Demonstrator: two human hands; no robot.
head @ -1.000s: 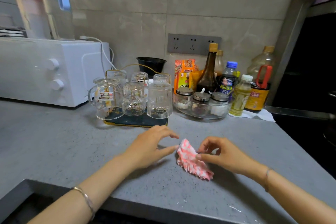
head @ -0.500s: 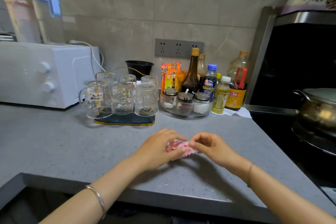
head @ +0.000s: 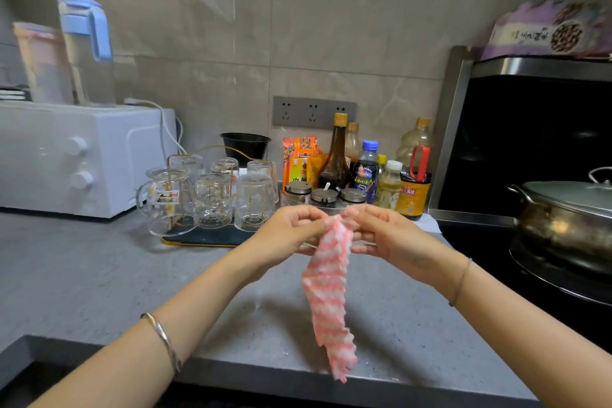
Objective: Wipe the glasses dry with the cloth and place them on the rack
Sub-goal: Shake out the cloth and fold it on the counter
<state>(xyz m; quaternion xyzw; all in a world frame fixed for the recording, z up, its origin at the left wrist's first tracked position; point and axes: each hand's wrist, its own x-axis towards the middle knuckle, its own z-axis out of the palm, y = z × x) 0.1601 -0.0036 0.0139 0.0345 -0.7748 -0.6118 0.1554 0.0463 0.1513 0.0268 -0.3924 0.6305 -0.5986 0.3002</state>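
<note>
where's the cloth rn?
Head view, centre: the cloth hangs pinched at its top by the left hand and right hand, over the counter, near-right of the rack.

Person, two arms, both forearms bare.
Left hand (head: 288,235): unadorned; silver metal bangle (head: 162,339), smooth and rigid, worn above the wrist.
Right hand (head: 394,238): unadorned; thin bracelet (head: 460,281), fine strand, at the wrist.

Bare countertop (head: 82,275) lies open before the rack (head: 205,237); condiment bottles (head: 364,172) crowd its right.
</note>
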